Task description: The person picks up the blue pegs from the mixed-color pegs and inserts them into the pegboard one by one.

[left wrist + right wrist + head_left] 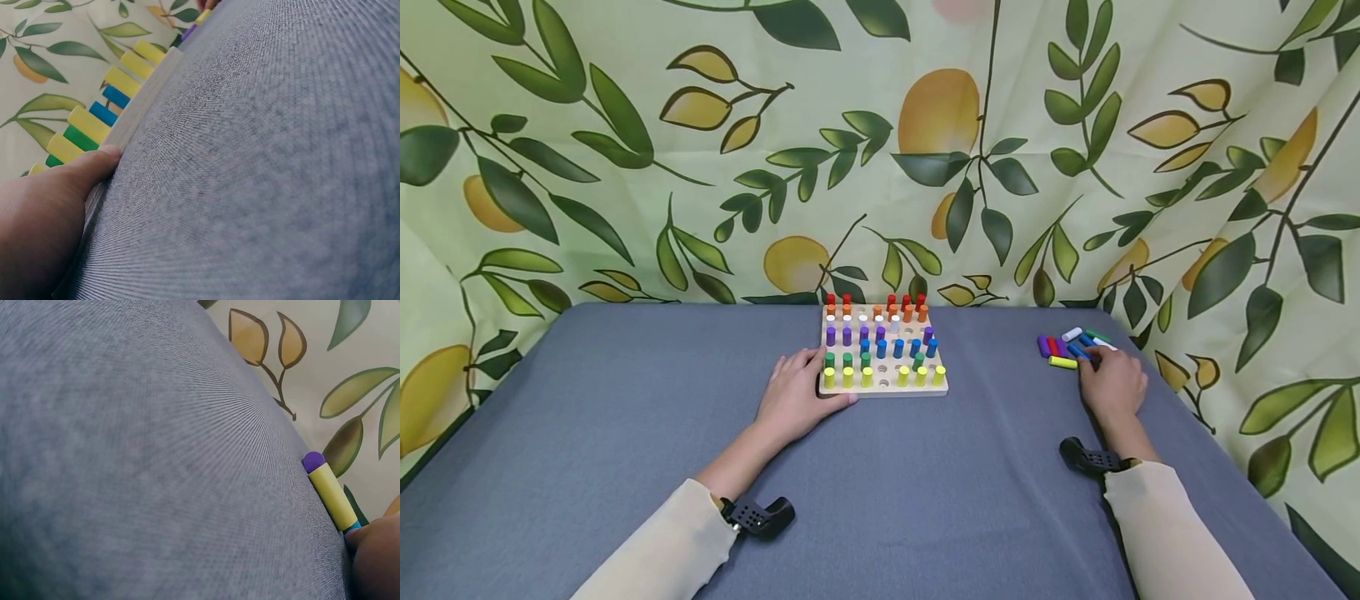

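A pale wooden pegboard (883, 392) stands on the table with rows of colored pegs, red at the back and yellow (903, 377) in front. My left hand (793, 396) holds its front left corner, the thumb lying along the front edge and the fingers at the left side. In the left wrist view the thumb (94, 169) presses against the board's edge. Over at the right, my right hand (1112, 383) is at a small pile of loose pegs, its curled fingertips at a blue peg (1078, 351). The far fingertips are hidden.
Loose purple (1043, 347), red (1052, 346), white (1072, 334), green (1096, 336) and yellow pegs (1063, 362) lie close together near the right table edge. Grey-blue cloth covers the table (925, 500). A leaf-patterned curtain (850, 125) hangs behind and beside it.
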Tool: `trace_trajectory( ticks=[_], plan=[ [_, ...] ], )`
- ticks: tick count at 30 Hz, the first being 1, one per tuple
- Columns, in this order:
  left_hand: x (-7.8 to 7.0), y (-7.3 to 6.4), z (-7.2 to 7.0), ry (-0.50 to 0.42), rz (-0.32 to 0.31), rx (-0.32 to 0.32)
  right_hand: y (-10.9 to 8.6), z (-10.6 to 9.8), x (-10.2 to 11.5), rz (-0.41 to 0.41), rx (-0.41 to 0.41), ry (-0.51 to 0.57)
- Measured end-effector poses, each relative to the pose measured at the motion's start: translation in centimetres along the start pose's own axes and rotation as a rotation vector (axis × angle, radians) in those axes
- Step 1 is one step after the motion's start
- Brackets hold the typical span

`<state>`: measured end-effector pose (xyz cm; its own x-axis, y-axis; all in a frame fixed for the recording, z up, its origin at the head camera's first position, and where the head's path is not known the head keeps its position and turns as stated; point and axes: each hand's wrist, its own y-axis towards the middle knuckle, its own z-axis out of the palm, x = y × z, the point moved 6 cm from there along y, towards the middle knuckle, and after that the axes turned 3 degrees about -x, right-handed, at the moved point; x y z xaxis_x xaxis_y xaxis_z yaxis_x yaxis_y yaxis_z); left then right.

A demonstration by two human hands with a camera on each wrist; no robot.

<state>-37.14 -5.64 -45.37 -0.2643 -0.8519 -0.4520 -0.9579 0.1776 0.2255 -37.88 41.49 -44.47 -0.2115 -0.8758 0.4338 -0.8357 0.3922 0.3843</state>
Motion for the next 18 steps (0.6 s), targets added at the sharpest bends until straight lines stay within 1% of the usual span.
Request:
trace_trajectory(
  ticks=[3,11,13,18],
  plan=[
    [0.04,-0.03,0.0,-0.001,-0.004,0.002,-0.02,-0.04,0.04,0.009,-0.019,0.015],
    [-0.07,0.0,0.07,-0.007,0.001,0.004,0.0,-0.33,-0.01,0.037,-0.088,0.113],
    [-0.03,-0.02,0.04,-0.008,-0.003,0.001,0.02,-0.33,0.11,0.033,-0.118,0.17],
    [0.02,-0.03,-0.03,-0.004,-0.003,-0.002,-0.11,-0.46,0.67,0.033,-0.208,0.357]
  ],
)
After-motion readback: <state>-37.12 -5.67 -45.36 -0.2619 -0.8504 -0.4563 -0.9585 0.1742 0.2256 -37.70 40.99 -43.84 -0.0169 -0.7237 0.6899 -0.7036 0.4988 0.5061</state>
